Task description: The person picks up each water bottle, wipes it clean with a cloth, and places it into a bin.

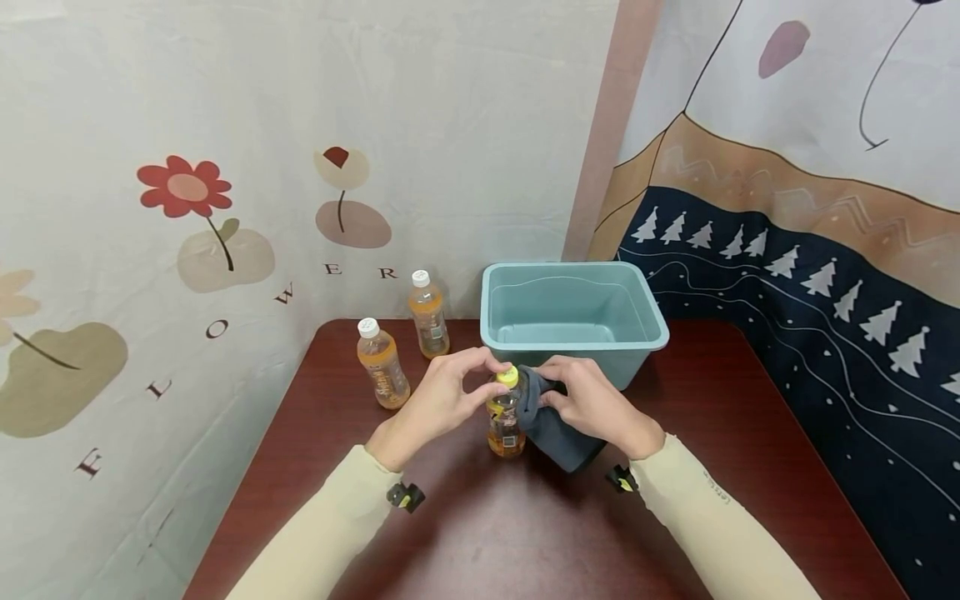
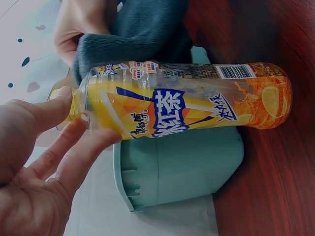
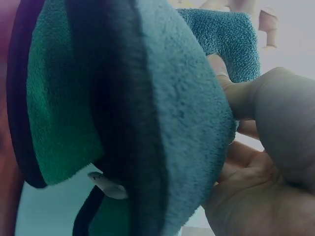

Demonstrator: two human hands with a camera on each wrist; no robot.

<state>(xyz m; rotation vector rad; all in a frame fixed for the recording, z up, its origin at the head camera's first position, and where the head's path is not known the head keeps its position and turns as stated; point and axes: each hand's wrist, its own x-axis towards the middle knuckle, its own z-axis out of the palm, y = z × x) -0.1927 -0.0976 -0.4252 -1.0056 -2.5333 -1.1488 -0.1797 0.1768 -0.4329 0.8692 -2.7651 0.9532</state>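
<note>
A tea bottle [image 1: 504, 429] with a yellow cap [image 1: 508, 377] stands upright on the table. My left hand [image 1: 441, 392] pinches its cap between thumb and fingers. In the left wrist view the bottle [image 2: 167, 103] shows its yellow and orange label in full. My right hand [image 1: 600, 404] grips a dark grey-blue cloth [image 1: 562, 437], whose upper edge lies against the bottle's side near the neck. The cloth [image 3: 187, 123] hangs in folds and fills much of the right wrist view, hiding the bottle there.
Two white-capped bottles stand to the left: one nearer bottle [image 1: 385, 367] and one farther bottle [image 1: 429, 317]. Behind my hands sits a light teal plastic tub [image 1: 573, 348]. The dark red table [image 1: 480, 542] meets a printed fabric backdrop [image 1: 465, 125].
</note>
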